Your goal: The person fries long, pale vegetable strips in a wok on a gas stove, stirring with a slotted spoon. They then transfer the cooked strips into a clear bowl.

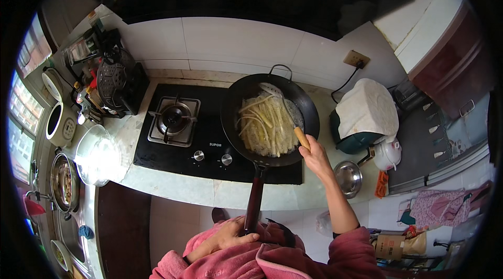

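Observation:
A black wok [310, 106] stands over the right side of a black Supor gas hob [165, 163]. Pale yellow strips of food [267, 127] lie in bubbling liquid inside it. My right hand [314, 155] is closed around the wooden handle of a metal slotted ladle [271, 89], whose head rests at the far side of the wok among the liquid and strips. My left hand [235, 233] lies against the pink robe, beside the end of the wok's dark red handle [254, 200]; whether its fingers grip the handle cannot be told.
An uncovered burner [173, 121] is at the hob's left. A clear bowl [96, 155], a rice cooker [63, 125] and a pot of food [64, 182] stand farther left. On the right are a steel bowl [348, 178], a cloth-covered appliance [367, 110] and a white teapot [388, 154].

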The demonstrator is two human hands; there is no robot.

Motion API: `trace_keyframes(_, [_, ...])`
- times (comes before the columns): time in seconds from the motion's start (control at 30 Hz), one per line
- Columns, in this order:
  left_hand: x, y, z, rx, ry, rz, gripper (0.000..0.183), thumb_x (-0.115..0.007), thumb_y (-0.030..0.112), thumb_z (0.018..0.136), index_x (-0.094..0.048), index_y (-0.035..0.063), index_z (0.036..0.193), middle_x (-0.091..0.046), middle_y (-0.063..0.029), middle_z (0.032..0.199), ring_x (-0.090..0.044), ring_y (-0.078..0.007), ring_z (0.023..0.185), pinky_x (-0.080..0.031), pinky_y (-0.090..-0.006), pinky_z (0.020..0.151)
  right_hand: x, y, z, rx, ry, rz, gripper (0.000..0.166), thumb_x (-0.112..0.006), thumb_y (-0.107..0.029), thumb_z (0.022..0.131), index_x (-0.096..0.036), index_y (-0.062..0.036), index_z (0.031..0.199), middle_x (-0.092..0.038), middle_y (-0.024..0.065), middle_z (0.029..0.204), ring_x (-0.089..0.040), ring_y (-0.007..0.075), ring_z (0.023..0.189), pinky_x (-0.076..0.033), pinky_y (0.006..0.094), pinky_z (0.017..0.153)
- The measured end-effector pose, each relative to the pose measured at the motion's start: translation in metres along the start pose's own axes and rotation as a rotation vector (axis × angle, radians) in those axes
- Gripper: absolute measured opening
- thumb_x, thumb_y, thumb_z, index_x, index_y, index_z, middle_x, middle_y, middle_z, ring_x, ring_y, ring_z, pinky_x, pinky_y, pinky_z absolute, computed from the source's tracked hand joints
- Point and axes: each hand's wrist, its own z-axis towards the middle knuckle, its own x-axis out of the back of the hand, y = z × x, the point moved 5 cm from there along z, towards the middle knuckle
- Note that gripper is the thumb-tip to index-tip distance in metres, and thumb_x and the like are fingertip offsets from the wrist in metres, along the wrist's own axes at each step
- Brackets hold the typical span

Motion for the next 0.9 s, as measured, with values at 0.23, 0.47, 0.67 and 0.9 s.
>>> trace_keyframes(0.23, [-0.001,-0.011,-0.001,-0.008,-0.011,0.030,0.049,-0.062,0.048,0.083,-0.064,0.0052,0.108,-0.061,-0.0173,0.112,-0.056,-0.0343,0.110,-0.042,-0.0432,0.098,-0.001,0.020,-0.014,-0.154,-0.107,0.371,0.035,-0.058,-0.011,0.091,-0.053,-0.0048,0.124,-0.049,-0.0013,0.077,-0.045,0.0072,0.060,-0.038,0.0247,0.050])
trace_keyframes(0.47, [-0.002,-0.004,0.000,-0.011,-0.011,-0.037,0.044,-0.062,0.045,0.084,-0.066,0.0062,0.105,-0.060,-0.0151,0.111,-0.055,-0.0329,0.110,-0.041,-0.0428,0.098,0.005,0.011,-0.051,-0.349,-0.133,0.632,0.018,-0.055,-0.011,0.092,-0.052,-0.0029,0.108,-0.047,-0.0006,0.072,-0.045,0.0066,0.056,-0.037,0.0236,0.046])
trace_keyframes(0.67, [-0.004,-0.009,0.002,-0.039,-0.014,-0.078,0.042,-0.062,0.044,0.084,-0.066,0.0061,0.103,-0.060,-0.0144,0.110,-0.055,-0.0322,0.109,-0.041,-0.0422,0.098,0.017,0.007,-0.073,-0.332,-0.176,0.911,0.019,-0.057,-0.014,0.091,-0.055,-0.0023,0.106,-0.056,0.0022,0.084,-0.050,0.0092,0.061,-0.042,0.0242,0.057])
trace_keyframes(0.9, [-0.004,-0.006,0.001,-0.033,-0.011,-0.107,0.043,-0.062,0.045,0.084,-0.066,0.0060,0.103,-0.060,-0.0146,0.110,-0.055,-0.0324,0.110,-0.041,-0.0418,0.098,0.008,0.004,-0.100,-0.283,-0.198,1.062,0.029,-0.055,-0.012,0.092,-0.049,-0.0025,0.119,-0.053,0.0006,0.083,-0.048,0.0080,0.059,-0.038,0.0220,0.052])
